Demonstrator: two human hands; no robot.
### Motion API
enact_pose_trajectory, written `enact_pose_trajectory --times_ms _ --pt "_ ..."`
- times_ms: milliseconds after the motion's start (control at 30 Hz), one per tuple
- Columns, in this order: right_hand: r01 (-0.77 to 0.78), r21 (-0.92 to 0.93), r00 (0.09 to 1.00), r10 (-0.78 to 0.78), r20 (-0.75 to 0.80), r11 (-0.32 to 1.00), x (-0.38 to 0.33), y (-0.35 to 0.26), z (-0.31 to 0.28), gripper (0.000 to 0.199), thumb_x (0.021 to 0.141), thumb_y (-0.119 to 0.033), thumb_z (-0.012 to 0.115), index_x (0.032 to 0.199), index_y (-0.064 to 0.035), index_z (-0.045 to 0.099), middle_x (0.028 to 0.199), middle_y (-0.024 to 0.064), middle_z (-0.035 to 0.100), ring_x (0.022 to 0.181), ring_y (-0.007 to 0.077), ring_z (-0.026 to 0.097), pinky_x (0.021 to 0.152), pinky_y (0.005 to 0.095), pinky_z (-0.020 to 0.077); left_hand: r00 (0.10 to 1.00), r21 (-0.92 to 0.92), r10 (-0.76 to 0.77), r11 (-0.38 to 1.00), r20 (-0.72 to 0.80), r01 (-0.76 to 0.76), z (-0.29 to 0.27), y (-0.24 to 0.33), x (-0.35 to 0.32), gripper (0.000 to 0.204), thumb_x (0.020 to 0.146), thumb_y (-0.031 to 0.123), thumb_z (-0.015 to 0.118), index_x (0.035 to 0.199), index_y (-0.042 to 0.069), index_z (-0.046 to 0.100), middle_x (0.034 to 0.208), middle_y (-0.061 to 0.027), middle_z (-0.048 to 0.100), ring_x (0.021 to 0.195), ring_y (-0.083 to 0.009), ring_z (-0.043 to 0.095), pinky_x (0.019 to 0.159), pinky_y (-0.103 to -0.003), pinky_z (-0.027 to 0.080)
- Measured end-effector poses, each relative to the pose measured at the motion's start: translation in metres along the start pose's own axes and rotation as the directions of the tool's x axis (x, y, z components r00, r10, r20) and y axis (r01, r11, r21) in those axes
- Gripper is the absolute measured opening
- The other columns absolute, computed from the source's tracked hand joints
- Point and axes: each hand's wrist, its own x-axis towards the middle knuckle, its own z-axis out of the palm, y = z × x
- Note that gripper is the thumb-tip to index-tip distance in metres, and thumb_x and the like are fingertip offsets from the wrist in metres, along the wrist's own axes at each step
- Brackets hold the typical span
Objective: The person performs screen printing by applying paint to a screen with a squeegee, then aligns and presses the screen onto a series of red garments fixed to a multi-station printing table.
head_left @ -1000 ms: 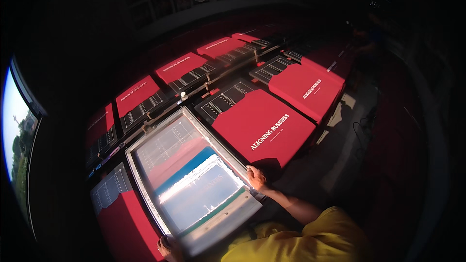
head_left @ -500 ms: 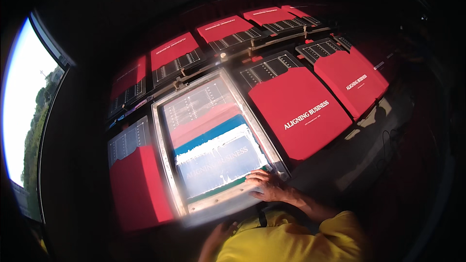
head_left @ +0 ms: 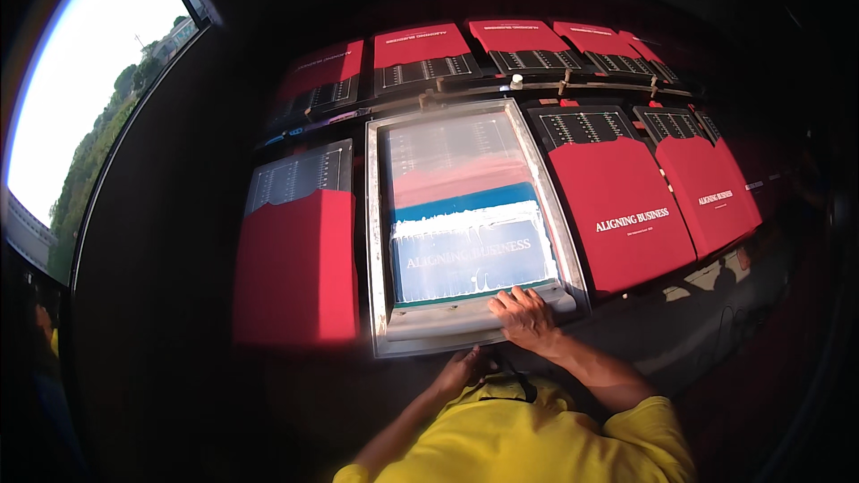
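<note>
A screen printing frame [head_left: 379,215] lies flat over a board, with white ink smeared in a band across its blue mesh. Pale lettering shows through the mesh. Along the near end inside the frame rests a squeegee [head_left: 438,316], a long pale bar with a green strip at its far edge. My right hand [head_left: 526,317] has its fingers curled over the right part of this bar. Close to my waist, just below the frame's near edge, is my left hand [head_left: 463,370]. Its fingers are in shadow and partly hidden, so what they do is unclear.
Red fabric pieces [head_left: 300,259] with white lettering lie on dark boards to both sides. A second row of red pieces [head_left: 420,45] runs behind, past a rail [head_left: 591,86] with upright pegs. A bright window [head_left: 89,72] is at the left.
My view has turned, so the frame and boards sit straighter and further right. My left hand has come up closer to the frame's near edge. My right hand stays on the squeegee.
</note>
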Motion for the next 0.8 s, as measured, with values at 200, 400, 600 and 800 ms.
enact_pose_trajectory --times_ms 200,400,600,800 --pt "-0.003 -0.064 0.998 -0.001 -0.058 0.998 0.015 0.000 -0.006 0.021 0.070 -0.006 0.061 0.091 -0.0071 0.063 0.084 0.0071 0.059 0.082 0.0280 0.059 0.069 0.0411 0.0495 0.996 -0.090 -0.069 0.994 -0.055 0.064 0.001 0.012 -0.001 0.039 0.107 0.038 0.040 0.105 0.004 0.060 0.075 -0.0006 0.055 0.060 -0.0091 0.046 0.056 -0.023 0.038" --pt "-0.002 -0.140 1.000 -0.002 -0.025 0.990 0.068 0.067 0.020 0.040 0.068 -0.009 0.075 0.106 -0.0083 0.062 0.104 0.0052 0.061 0.100 0.0263 0.056 0.089 0.0422 0.0454 0.993 -0.220 -0.077 0.974 -0.085 0.056 0.003 -0.001 0.014 0.032 0.108 0.033 0.042 0.093 0.007 0.055 0.068 0.0027 0.045 0.056 -0.0082 0.037 0.054 -0.024 0.032" --pt "-0.012 -0.195 0.996 -0.005 -0.085 0.981 0.107 0.119 0.055 0.039 0.070 -0.005 0.074 0.107 -0.0095 0.063 0.107 0.0051 0.063 0.099 0.0269 0.057 0.088 0.0423 0.0459 0.994 -0.171 -0.087 0.982 -0.065 0.075 0.006 0.012 0.007 0.033 0.108 0.032 0.042 0.089 0.008 0.054 0.065 0.0034 0.043 0.056 -0.0086 0.034 0.053 -0.024 0.027" --pt "-0.078 -0.025 0.995 0.079 0.056 0.997 0.132 0.109 0.030 0.034 0.063 -0.013 0.079 0.096 -0.0074 0.069 0.088 0.0099 0.068 0.084 0.0329 0.063 0.074 0.0451 0.0509 0.988 -0.090 -0.134 0.988 -0.074 0.128 0.005 0.018 0.002 0.034 0.108 0.034 0.042 0.089 0.009 0.056 0.063 0.0061 0.040 0.055 -0.0067 0.032 0.053 -0.024 0.026"
